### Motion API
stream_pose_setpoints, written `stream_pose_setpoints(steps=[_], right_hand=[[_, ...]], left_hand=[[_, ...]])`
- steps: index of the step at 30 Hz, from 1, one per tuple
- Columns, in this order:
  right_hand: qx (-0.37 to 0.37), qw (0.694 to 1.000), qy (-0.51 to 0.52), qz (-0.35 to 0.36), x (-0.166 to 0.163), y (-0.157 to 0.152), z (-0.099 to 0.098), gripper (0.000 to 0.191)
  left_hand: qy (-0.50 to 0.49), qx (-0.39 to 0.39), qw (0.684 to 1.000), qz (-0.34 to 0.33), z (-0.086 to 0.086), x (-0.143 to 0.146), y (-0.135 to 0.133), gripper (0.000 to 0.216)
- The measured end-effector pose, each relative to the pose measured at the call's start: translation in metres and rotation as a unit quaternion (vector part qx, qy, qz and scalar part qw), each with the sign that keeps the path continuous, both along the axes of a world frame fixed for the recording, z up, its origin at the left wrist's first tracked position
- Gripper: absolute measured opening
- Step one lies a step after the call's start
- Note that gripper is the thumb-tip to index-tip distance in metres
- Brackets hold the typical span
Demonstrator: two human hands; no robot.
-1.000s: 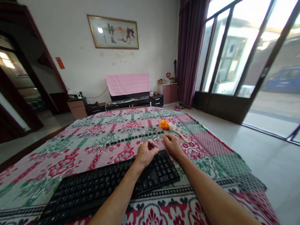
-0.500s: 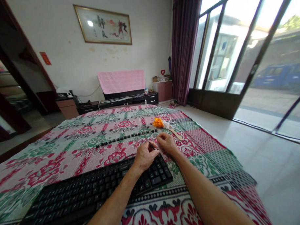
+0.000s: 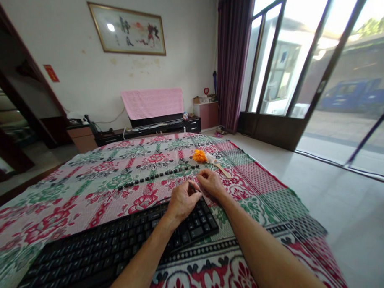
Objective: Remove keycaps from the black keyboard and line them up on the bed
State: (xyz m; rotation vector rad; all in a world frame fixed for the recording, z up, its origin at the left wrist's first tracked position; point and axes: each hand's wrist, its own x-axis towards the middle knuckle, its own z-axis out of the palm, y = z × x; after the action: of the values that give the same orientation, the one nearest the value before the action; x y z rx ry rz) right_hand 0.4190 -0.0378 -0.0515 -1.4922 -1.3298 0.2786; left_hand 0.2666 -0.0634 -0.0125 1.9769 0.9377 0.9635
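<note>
A black keyboard [image 3: 98, 248] lies on a patterned cloth, with my forearms reaching across its right part. Over its upper right end my left hand [image 3: 184, 202] is closed, thumb and forefinger pinching a small dark piece [image 3: 192, 187] whose kind I cannot make out. Just right of it, my right hand [image 3: 211, 184] is closed too, fingers curled together near that piece; what they hold, if anything, is hidden. Beyond the hands, several small black keycaps [image 3: 152, 177] stand in a slanting row on the cloth.
An orange-headed brush or duster [image 3: 208, 158] with a pale handle lies past my right hand. The red, green and white cloth [image 3: 86, 185] covers the whole surface, its edge falling away at right [image 3: 291, 199]. Beyond stand a low cabinet and a glass door [image 3: 273, 128].
The view has shifted slightly, so everything sits a little further left. Both hands keep nearly the same closed pose over the keyboard's end.
</note>
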Motion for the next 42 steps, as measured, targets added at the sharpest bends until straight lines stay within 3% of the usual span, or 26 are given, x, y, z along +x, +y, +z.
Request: stream_pose_setpoints(steps=[8,26,31,42], right_hand=[[-0.004,1.0,-0.009,-0.005,0.0,0.0,0.001,0.016],[-0.014,1.0,-0.001,0.019,0.0,0.001,-0.001,0.015],[-0.019,1.0,0.005,0.015,-0.001,0.0,0.002,0.016],[-0.01,1.0,-0.008,0.018,0.0,0.001,-0.001,0.018]], left_hand=[[-0.014,-0.028,0.999,-0.037,0.01,-0.011,0.011,0.015],[0.003,-0.04,0.995,-0.088,0.003,-0.005,0.017,0.018],[0.007,0.004,0.997,-0.072,0.002,-0.002,0.018,0.022],[0.013,-0.007,1.0,-0.016,-0.003,-0.001,0.016,0.022]])
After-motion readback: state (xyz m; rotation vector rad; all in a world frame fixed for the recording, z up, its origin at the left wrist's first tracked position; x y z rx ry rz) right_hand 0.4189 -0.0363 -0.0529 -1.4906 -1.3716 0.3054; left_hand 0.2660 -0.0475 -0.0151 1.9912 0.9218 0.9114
